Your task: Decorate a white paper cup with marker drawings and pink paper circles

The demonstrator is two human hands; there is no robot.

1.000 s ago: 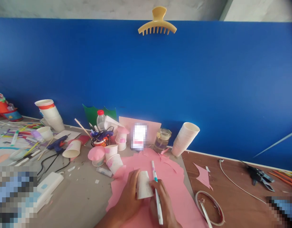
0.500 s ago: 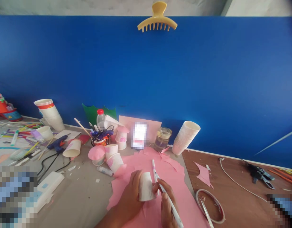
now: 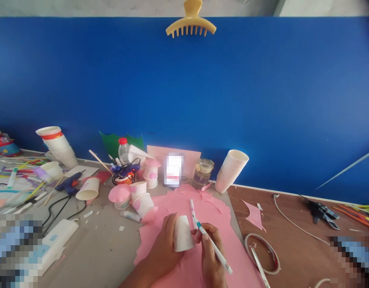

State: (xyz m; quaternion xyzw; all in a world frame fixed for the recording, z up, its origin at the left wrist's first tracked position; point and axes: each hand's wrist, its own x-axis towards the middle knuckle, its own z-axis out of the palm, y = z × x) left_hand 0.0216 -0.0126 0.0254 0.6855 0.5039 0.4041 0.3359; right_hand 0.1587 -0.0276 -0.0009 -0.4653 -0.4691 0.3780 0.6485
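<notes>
My left hand (image 3: 164, 246) is wrapped round the side of a small white paper cup (image 3: 183, 236), which is upside down with its rim toward me. In my right hand (image 3: 212, 252) is a white marker (image 3: 216, 250) with a teal band near its upper end. That end points away from me, just right of the cup and apart from its wall. A second white marker (image 3: 192, 208) with a purple band lies beyond my right fingers. Beneath both hands spreads pink paper (image 3: 214, 218) with a ragged edge.
Left stand pink-topped cups (image 3: 120, 194), a tipped cup (image 3: 88, 189), a glue gun (image 3: 68, 183) and a power strip (image 3: 56, 242). Behind are a phone (image 3: 173, 170), a glass jar (image 3: 203, 173) and a cup stack (image 3: 232, 171). At right lie a tape roll (image 3: 276, 267) and scissors (image 3: 259, 264).
The marker in my right hand has turned so that its teal band shows above my fingers. My left hand still holds the cup. The whole view has shifted slightly.
</notes>
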